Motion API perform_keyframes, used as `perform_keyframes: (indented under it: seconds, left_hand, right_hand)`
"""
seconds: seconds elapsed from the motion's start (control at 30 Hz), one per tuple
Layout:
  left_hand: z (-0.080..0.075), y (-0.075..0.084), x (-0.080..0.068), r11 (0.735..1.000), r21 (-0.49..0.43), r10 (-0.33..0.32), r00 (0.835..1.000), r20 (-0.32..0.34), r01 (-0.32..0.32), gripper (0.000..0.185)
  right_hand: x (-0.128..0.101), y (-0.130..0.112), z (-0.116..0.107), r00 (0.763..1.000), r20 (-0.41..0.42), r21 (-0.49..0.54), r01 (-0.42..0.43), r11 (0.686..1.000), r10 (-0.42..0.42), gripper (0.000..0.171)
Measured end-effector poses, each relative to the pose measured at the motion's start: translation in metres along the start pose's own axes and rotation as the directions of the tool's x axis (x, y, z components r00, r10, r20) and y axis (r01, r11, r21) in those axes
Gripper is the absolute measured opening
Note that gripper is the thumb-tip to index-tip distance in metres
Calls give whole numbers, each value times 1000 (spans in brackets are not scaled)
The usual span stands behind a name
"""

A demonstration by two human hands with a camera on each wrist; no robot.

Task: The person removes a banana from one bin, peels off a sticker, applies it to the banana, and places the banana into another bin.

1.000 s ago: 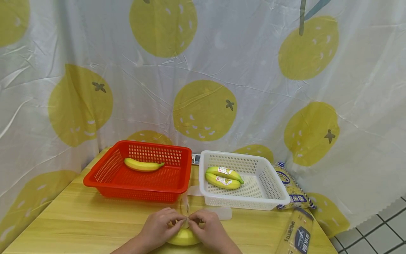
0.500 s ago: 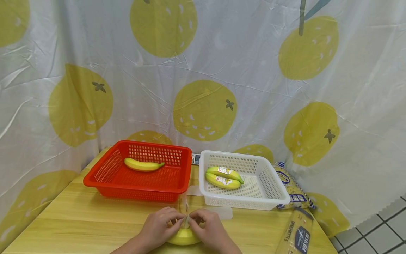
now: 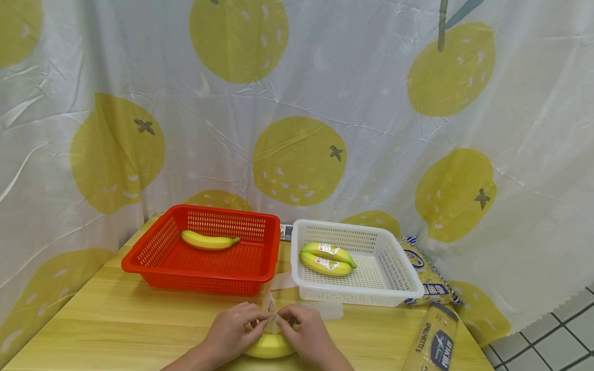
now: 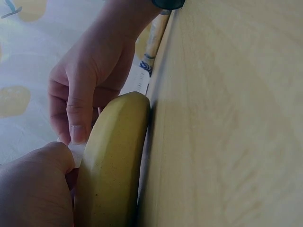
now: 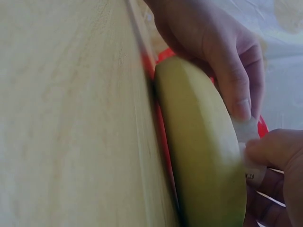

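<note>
A yellow-green banana lies on the wooden table at the near edge, partly covered by both hands. My left hand and right hand meet over it, and their fingertips pinch a small whitish translucent strip on its top. In the left wrist view the banana lies against the table, the right hand holds the strip, and the left hand curls beside it. In the right wrist view the banana, the strip and both hands appear the same way.
A red basket with one bare banana stands at the back left. Beside it a white basket holds two labelled bananas. Clear film pieces lie before the baskets. A spaghetti pack and a printed bag lie at the right.
Both hands stay on the banana; their fingers have shifted only slightly on the strip. The clear film piece on the table has crept a little to the right.
</note>
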State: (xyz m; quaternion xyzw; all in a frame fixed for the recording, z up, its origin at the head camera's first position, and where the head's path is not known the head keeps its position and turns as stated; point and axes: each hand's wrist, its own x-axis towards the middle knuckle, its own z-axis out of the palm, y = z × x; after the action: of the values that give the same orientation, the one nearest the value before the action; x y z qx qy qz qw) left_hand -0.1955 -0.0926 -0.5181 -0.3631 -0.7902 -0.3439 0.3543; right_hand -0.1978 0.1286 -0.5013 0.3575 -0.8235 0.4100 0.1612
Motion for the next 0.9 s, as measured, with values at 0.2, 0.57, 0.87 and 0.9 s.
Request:
perform_keyframes:
  seconds: [0.2,0.57,0.87,0.9]
  left_hand:
    - [0,0,0,1000,4,-13,1000,7,13,28]
    - [1,-2,-2,1000,13,-10,1000,-2,10,31]
    - [1,-1,-1,999,34,-30,1000,8,29,30]
    - [1,-1,-1,999,37,-26,1000,7,26,30]
  right_hand:
    - [0,-1,-1,1000,10,-12,-7,1000,7,8]
    - [2,-6,-3,1000,1,-8,1,1000,-1,10]
    - [-1,-3,-1,1000,5,19,-29,999,29,8]
    - [-1,-2,-1,999,5,25,-35,999,35,7]
